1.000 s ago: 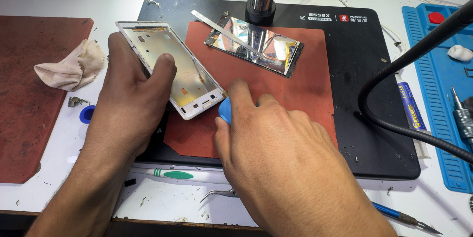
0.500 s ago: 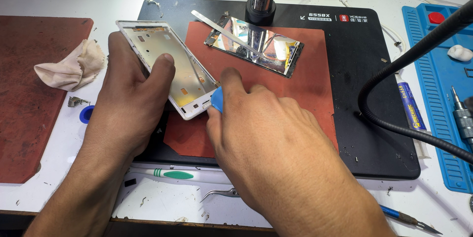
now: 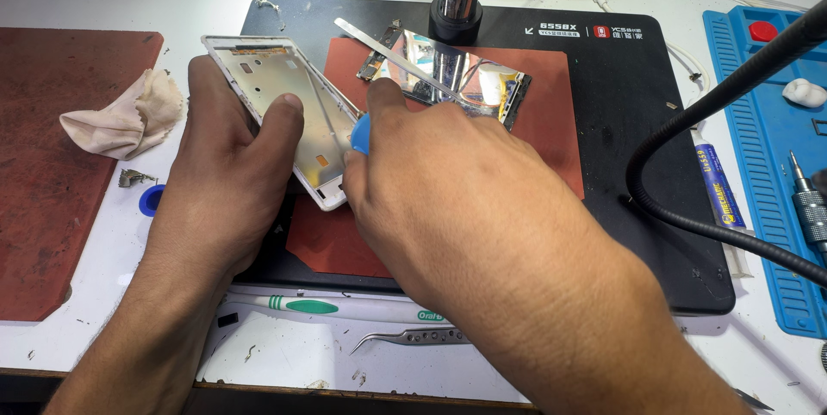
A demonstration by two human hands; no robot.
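left hand clamped on white phone frame, thumb inside, frame tilted over red mat | right hand pinching blue pry pick at frame edge | hands touching

Two hands, left and right, are working over one white phone frame. Lying around are two red mats, one toothbrush, one pair of tweezers, one cloth.
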